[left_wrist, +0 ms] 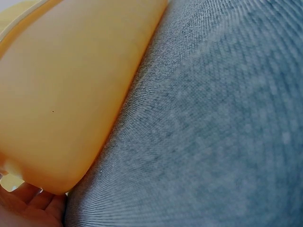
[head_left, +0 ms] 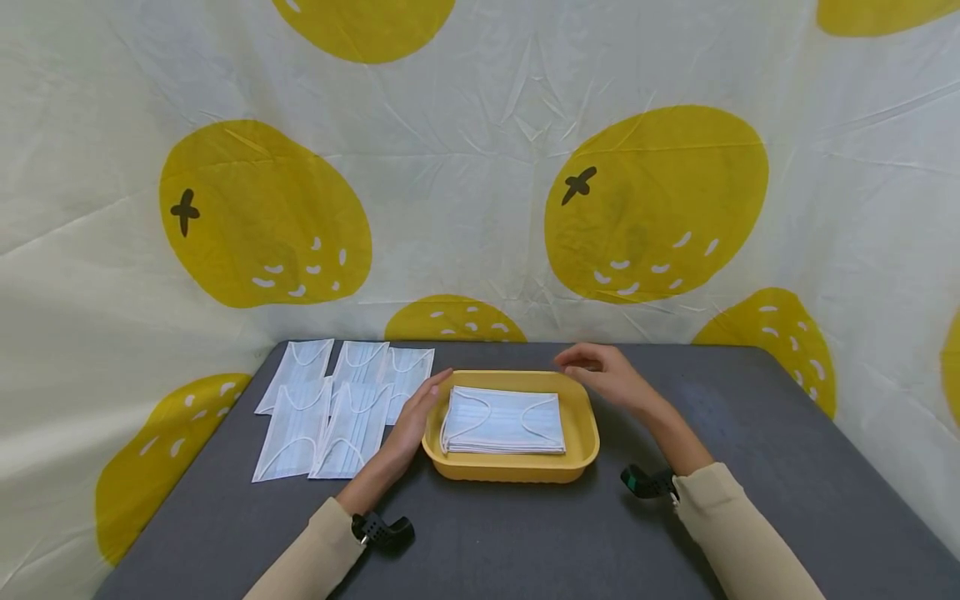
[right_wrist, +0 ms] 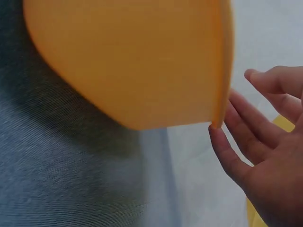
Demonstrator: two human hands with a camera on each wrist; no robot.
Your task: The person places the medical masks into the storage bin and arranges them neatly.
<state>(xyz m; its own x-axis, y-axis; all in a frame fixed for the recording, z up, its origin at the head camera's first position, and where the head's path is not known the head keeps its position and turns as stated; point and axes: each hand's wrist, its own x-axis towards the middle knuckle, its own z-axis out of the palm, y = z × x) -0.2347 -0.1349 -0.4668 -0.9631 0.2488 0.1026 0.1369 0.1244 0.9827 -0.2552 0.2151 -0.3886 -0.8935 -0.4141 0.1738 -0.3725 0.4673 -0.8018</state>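
Note:
A yellow plastic tray (head_left: pixel 512 470) stands on the dark table, and a neat stack of light blue face masks (head_left: pixel 506 419) lies inside it with ear loops on top. My left hand (head_left: pixel 407 427) lies along the tray's left side, its fingers stretched toward the back corner. In the left wrist view, the fingers (left_wrist: pixel 40 201) show at the tray's end. My right hand (head_left: pixel 611 375) is at the back right corner, fingers loosely bent. Seen from the right wrist, its fingertips are right at the tray's rim (right_wrist: pixel 223 61), with the thumb apart from it.
Several loose face masks (head_left: pixel 352 425) lie flat and partly overlapping on the table to the left of the tray. Behind the table (head_left: pixel 517 542) hangs a pale curtain (head_left: pixel 465 208) printed with yellow fruit. A black wrist camera (head_left: pixel 384 532) sits on my left sleeve.

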